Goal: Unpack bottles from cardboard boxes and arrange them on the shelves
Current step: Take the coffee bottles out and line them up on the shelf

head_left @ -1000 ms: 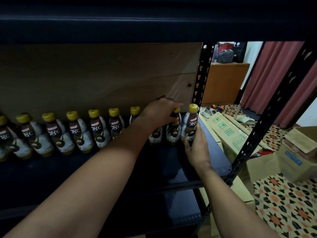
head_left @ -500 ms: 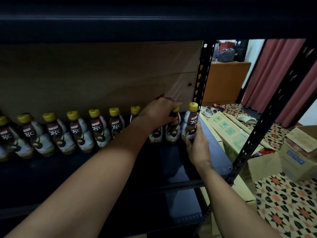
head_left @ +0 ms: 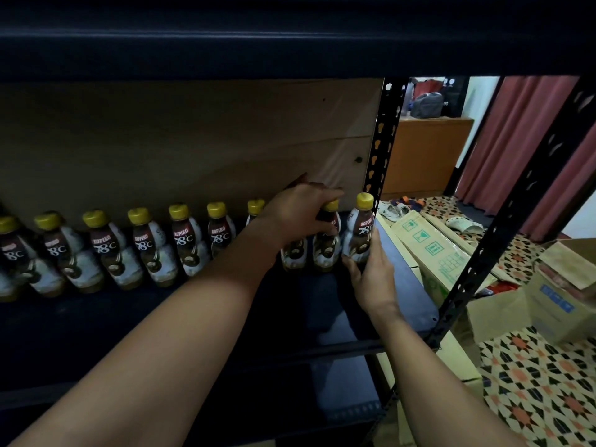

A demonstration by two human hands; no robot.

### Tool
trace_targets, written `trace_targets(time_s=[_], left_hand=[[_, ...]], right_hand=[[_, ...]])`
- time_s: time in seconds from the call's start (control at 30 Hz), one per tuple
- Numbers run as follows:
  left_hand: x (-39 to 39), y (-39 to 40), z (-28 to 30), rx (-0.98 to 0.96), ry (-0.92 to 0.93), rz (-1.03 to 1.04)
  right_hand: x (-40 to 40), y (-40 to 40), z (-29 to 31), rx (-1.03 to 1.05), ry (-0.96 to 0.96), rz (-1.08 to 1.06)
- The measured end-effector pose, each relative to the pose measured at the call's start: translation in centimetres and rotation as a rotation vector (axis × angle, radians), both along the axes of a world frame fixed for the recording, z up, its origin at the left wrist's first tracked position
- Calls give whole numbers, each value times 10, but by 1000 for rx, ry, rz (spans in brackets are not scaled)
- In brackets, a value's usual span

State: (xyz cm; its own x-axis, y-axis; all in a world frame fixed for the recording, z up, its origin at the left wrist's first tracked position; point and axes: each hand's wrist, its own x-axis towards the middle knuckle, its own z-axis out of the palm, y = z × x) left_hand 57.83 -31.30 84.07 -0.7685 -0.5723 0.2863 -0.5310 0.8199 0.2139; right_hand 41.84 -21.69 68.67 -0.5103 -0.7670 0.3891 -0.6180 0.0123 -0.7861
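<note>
The right hand (head_left: 371, 275) has its grip around the lower body of the end bottle (head_left: 359, 235), fingers curled on the label, the bottle standing upright at the right end of the row near the black upright post (head_left: 382, 146). The left hand (head_left: 300, 214) reaches over from above and grasps the neck of the neighbouring bottle (head_left: 326, 250) just below its yellow cap, its fingers curled down over the shoulder — that bottle stands touching or nearly touching the end one. A third bottle (head_left: 293, 256) stands partly hidden under the left wrist. Further left, a line of matching bottles (head_left: 145, 250) with yellow caps and brown-and-white labels runs along the back of the dark shelf (head_left: 193, 311), in front of a brown board (head_left: 193, 140). Beyond the post, to the right, cardboard boxes (head_left: 432, 250) lie and stand on a patterned floor (head_left: 541, 382) — one open box (head_left: 503, 308) sits near the front post, with red curtains (head_left: 516, 140) behind.
</note>
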Motion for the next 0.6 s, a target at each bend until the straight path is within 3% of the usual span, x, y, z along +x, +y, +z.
trace_targets(time_s=[0.27,0.6], left_hand=[[24,-18,21,91,-162,107],[27,-20,18,120,-129,106]], right_hand=[[0,1,0,-17,-2,-1],[1,1,0,-21,-11,6]])
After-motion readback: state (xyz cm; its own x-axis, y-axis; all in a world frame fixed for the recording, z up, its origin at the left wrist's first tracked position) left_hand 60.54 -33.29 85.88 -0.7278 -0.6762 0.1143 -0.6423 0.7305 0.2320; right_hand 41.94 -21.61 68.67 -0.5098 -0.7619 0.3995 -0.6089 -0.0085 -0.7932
